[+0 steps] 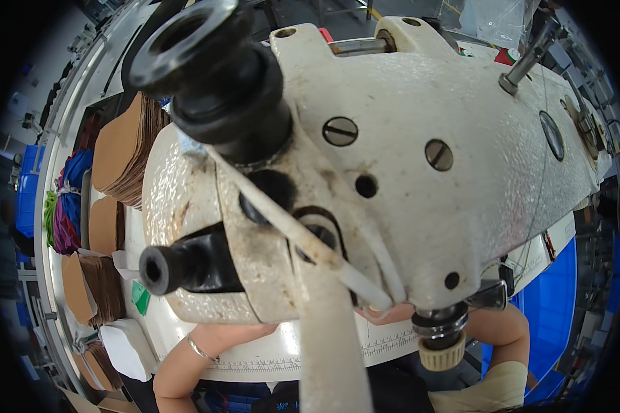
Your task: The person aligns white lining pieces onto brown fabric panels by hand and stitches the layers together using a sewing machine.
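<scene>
- Close below the camera: white sewing machine [420,213] fills the middle, standing over the bench [262,354]. Long axis runs across the view, rising slightly rightward.
- Black knob [231,103] juts up-left from its left half; cream knob [441,354] points down toward the person.
- Front centre: pale upright bar [331,344] runs down the view, crossing the machine's lower edge.
- Below that edge, curved near rim of bench, with ruler marks; only a narrow strip of white between machine and person.
- Left hand [238,336] comes in over the rim, bracelet [200,350] at wrist, fingers behind the machine. Grip hidden; cannot tell if it holds anything.
- Right forearm [499,327] bends in behind the cream knob; right hand's grip also cannot be told. Sliver of skin under the machine, owner hand unclear.
- Left side of bench: white pad [127,350], green piece [140,297], brown stacks [120,148] crowding toward the edge.
- Past right edge: blue bin [548,310].
</scene>
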Demonstrator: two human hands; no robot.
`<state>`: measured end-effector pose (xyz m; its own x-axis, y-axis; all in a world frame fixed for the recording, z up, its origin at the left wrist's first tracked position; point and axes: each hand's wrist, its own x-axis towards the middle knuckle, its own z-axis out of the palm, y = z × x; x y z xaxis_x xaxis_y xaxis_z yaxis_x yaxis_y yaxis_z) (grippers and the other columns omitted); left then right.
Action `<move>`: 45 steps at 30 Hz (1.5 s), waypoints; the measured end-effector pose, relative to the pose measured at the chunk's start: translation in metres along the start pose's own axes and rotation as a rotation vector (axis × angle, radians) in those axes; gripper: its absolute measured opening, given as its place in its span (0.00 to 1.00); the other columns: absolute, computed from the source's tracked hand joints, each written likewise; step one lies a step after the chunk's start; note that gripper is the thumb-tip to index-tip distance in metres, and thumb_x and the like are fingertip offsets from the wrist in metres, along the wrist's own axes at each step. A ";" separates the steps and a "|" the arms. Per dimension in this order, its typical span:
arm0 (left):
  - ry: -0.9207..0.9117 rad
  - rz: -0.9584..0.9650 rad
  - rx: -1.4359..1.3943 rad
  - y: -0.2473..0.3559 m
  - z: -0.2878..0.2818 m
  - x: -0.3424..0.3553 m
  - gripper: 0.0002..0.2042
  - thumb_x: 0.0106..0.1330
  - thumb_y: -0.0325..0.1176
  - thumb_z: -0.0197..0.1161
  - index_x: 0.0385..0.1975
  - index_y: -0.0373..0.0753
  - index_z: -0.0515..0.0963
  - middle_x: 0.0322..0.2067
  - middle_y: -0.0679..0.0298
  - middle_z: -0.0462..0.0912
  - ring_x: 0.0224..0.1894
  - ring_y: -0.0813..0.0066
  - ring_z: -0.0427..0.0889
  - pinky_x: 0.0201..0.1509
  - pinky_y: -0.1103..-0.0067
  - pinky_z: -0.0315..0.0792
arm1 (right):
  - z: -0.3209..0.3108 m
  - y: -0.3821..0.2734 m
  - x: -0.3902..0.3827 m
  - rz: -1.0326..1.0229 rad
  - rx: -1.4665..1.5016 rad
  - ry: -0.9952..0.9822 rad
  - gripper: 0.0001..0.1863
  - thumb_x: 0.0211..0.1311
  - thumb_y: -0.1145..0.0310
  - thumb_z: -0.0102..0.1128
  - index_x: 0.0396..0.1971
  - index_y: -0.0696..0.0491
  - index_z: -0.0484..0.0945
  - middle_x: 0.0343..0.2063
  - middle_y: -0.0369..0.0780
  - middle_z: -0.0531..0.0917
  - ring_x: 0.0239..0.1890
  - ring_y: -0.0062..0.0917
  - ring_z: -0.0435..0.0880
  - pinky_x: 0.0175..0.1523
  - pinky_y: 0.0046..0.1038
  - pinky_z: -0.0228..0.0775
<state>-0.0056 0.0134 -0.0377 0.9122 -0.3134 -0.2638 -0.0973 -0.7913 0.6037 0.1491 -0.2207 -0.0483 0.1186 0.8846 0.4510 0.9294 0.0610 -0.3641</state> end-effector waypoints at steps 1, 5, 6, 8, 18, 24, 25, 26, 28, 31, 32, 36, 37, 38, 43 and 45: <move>0.183 0.214 0.389 0.002 -0.010 0.003 0.17 0.62 0.35 0.60 0.51 0.38 0.77 0.42 0.58 0.81 0.38 0.65 0.79 0.42 0.73 0.72 | 0.004 0.000 -0.003 0.015 0.011 -0.027 0.08 0.51 0.69 0.56 0.30 0.52 0.81 0.23 0.33 0.77 0.21 0.22 0.78 0.18 0.29 0.67; 0.357 0.358 0.662 0.012 -0.026 0.007 0.17 0.57 0.37 0.66 0.46 0.40 0.80 0.35 0.56 0.83 0.29 0.61 0.81 0.32 0.71 0.74 | 0.003 0.005 0.007 -0.029 -0.047 0.050 0.07 0.52 0.69 0.55 0.30 0.51 0.81 0.23 0.33 0.77 0.22 0.23 0.78 0.20 0.27 0.68; 0.359 0.344 0.595 0.012 -0.026 0.010 0.17 0.56 0.35 0.66 0.45 0.40 0.80 0.37 0.55 0.83 0.33 0.59 0.81 0.36 0.70 0.73 | 0.000 0.004 0.005 -0.021 -0.060 0.045 0.07 0.52 0.69 0.55 0.30 0.51 0.81 0.23 0.33 0.77 0.22 0.23 0.78 0.20 0.27 0.68; 0.356 0.307 0.462 0.008 -0.024 0.016 0.17 0.53 0.32 0.65 0.45 0.40 0.80 0.40 0.54 0.82 0.40 0.56 0.79 0.45 0.67 0.71 | -0.002 0.005 0.001 0.038 -0.141 -0.005 0.08 0.54 0.68 0.54 0.30 0.51 0.82 0.24 0.35 0.79 0.24 0.25 0.79 0.23 0.29 0.70; 0.430 0.238 0.205 -0.020 -0.020 0.011 0.18 0.50 0.28 0.66 0.44 0.40 0.81 0.44 0.53 0.81 0.51 0.54 0.78 0.57 0.64 0.70 | 0.014 0.000 -0.004 0.174 -0.068 -0.203 0.06 0.55 0.68 0.54 0.29 0.49 0.80 0.20 0.36 0.79 0.21 0.27 0.80 0.26 0.33 0.73; 0.360 0.089 0.273 -0.025 -0.016 0.014 0.17 0.50 0.26 0.66 0.43 0.40 0.81 0.42 0.53 0.82 0.50 0.53 0.78 0.56 0.63 0.71 | 0.011 0.001 -0.003 0.198 -0.071 -0.165 0.06 0.55 0.69 0.54 0.29 0.50 0.80 0.20 0.36 0.80 0.21 0.26 0.81 0.27 0.33 0.73; 0.359 0.088 0.271 -0.026 -0.011 0.018 0.17 0.50 0.26 0.66 0.43 0.40 0.81 0.42 0.53 0.82 0.49 0.53 0.78 0.55 0.63 0.71 | 0.013 0.003 -0.003 0.204 -0.066 -0.161 0.06 0.55 0.69 0.54 0.29 0.50 0.80 0.20 0.36 0.80 0.21 0.26 0.81 0.27 0.33 0.73; 0.365 0.089 0.277 -0.024 -0.012 0.016 0.17 0.50 0.26 0.66 0.43 0.40 0.81 0.42 0.53 0.82 0.49 0.53 0.78 0.54 0.64 0.71 | 0.011 0.002 -0.002 0.203 -0.067 -0.151 0.06 0.54 0.69 0.54 0.29 0.50 0.80 0.20 0.36 0.80 0.21 0.26 0.81 0.27 0.33 0.74; 0.376 0.089 0.289 -0.019 -0.013 0.015 0.17 0.51 0.27 0.66 0.43 0.40 0.81 0.42 0.54 0.82 0.48 0.53 0.78 0.53 0.64 0.71 | 0.009 0.000 0.000 0.203 -0.068 -0.131 0.06 0.54 0.69 0.54 0.30 0.50 0.80 0.20 0.36 0.80 0.21 0.26 0.81 0.27 0.33 0.74; 0.392 0.114 0.288 -0.019 -0.009 0.017 0.16 0.51 0.27 0.66 0.43 0.40 0.81 0.41 0.54 0.82 0.46 0.54 0.79 0.51 0.64 0.72 | 0.007 0.001 -0.001 0.223 -0.087 -0.113 0.06 0.54 0.69 0.54 0.30 0.51 0.79 0.19 0.35 0.80 0.21 0.26 0.81 0.27 0.33 0.74; 0.396 0.117 0.293 -0.018 -0.010 0.016 0.16 0.52 0.28 0.66 0.43 0.40 0.81 0.41 0.54 0.82 0.45 0.54 0.79 0.50 0.65 0.72 | 0.006 0.000 0.000 0.226 -0.088 -0.103 0.06 0.54 0.69 0.54 0.30 0.51 0.79 0.19 0.35 0.80 0.21 0.26 0.81 0.27 0.33 0.74; 0.417 0.132 0.306 -0.015 -0.012 0.019 0.16 0.52 0.29 0.66 0.43 0.40 0.80 0.40 0.54 0.82 0.43 0.55 0.79 0.48 0.65 0.72 | 0.007 0.005 0.000 0.083 -0.133 -0.013 0.06 0.55 0.69 0.55 0.27 0.53 0.79 0.19 0.36 0.81 0.21 0.26 0.81 0.26 0.31 0.74; 0.424 0.137 0.309 -0.015 -0.012 0.020 0.16 0.53 0.29 0.66 0.43 0.39 0.80 0.40 0.55 0.82 0.42 0.55 0.79 0.47 0.66 0.72 | 0.006 0.005 -0.001 0.071 -0.134 -0.031 0.06 0.55 0.69 0.55 0.27 0.53 0.79 0.19 0.36 0.81 0.21 0.26 0.81 0.26 0.31 0.74; 0.431 0.143 0.311 -0.015 -0.013 0.021 0.16 0.53 0.29 0.66 0.43 0.39 0.80 0.40 0.55 0.82 0.42 0.55 0.79 0.46 0.66 0.72 | 0.006 0.004 -0.003 0.061 -0.136 -0.049 0.06 0.55 0.69 0.55 0.27 0.54 0.80 0.19 0.37 0.81 0.21 0.26 0.81 0.27 0.32 0.74; 0.462 0.158 0.324 -0.014 -0.014 0.024 0.16 0.54 0.31 0.66 0.44 0.39 0.80 0.39 0.55 0.82 0.39 0.56 0.80 0.43 0.67 0.73 | 0.004 0.003 -0.002 0.004 -0.154 -0.131 0.08 0.56 0.69 0.55 0.30 0.55 0.81 0.20 0.38 0.81 0.21 0.27 0.82 0.28 0.33 0.76; 0.473 0.156 0.329 -0.015 -0.014 0.023 0.16 0.54 0.31 0.66 0.44 0.39 0.80 0.38 0.55 0.82 0.38 0.57 0.80 0.42 0.67 0.73 | 0.005 0.002 0.000 -0.019 -0.166 -0.161 0.08 0.56 0.70 0.54 0.31 0.54 0.81 0.20 0.38 0.81 0.22 0.28 0.82 0.29 0.34 0.76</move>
<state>0.0223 0.0255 -0.0422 0.9480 -0.2310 0.2190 -0.2939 -0.8996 0.3232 0.1491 -0.2183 -0.0535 0.0554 0.9472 0.3159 0.9774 0.0133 -0.2112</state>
